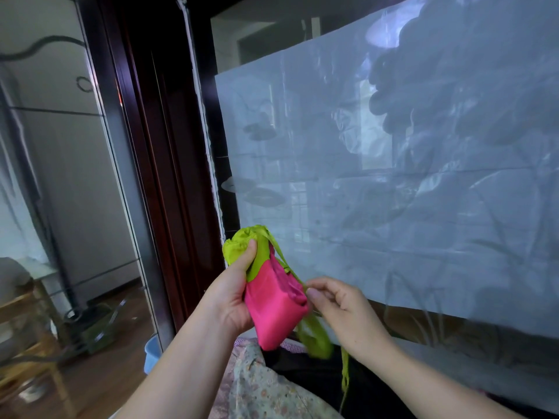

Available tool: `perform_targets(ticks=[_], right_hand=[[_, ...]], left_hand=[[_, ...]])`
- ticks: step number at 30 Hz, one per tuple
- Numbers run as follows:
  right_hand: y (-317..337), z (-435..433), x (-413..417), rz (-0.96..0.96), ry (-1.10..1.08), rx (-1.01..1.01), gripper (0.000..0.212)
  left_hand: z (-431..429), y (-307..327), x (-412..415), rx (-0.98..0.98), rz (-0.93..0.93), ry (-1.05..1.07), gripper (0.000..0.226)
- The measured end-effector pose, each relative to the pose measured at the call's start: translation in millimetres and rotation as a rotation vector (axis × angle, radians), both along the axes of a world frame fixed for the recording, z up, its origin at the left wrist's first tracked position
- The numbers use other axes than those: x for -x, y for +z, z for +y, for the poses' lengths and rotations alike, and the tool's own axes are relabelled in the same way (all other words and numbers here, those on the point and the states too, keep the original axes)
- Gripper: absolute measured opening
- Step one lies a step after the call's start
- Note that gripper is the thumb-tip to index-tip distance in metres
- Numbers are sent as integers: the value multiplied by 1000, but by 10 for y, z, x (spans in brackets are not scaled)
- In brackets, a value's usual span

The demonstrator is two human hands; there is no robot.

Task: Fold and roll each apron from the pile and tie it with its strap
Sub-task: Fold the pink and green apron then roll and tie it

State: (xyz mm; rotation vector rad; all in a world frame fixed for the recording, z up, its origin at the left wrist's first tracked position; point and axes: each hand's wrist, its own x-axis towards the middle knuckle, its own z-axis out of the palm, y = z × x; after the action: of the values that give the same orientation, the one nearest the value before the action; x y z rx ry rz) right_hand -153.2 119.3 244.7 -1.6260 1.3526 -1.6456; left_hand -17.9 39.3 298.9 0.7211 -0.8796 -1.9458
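Head view: left hand (233,294) grips rolled apron (272,309); right hand (341,309) pinches its strap (314,337).

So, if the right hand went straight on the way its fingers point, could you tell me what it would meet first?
Most likely the rolled apron held in the left hand: the right hand, pinching the strap, points leftward at its pink side, with hardly any gap visible.

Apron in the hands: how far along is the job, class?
Done: the apron is folded and rolled into a bundle. In hand: the left hand grips it; the right hand pinches the green strap. Left: its end hangs loose, untied.
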Motion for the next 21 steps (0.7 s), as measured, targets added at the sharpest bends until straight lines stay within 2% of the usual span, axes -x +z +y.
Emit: perform_targets(ticks=[3,5,9,11,13,15,17,21], right_hand=[[-71,31,-98,137,25,40,30],[-76,44,-148,132,84,118,9],[-18,60,-180,-36,236,163,41],[-1,27,-222,-136,205,150,54],[34,-35,-202,-255,98,136,57],[90,-83,-82,-359,51,68,56],[201,-49,105,-380,61,-9,44],[412,71,468,-123,59,-86,34]], left_hand=[[81,53,93,-33,85,71,36],[93,55,170,-59,173,145,35],[91,36,293,-15,252,316,53],[137,45,358,87,271,417,49],[166,55,405,174,310,426,43],[157,41,373,258,348,321,49],[115,-15,219,329,320,105,69],[-99,-160,-297,331,196,-403,99]])
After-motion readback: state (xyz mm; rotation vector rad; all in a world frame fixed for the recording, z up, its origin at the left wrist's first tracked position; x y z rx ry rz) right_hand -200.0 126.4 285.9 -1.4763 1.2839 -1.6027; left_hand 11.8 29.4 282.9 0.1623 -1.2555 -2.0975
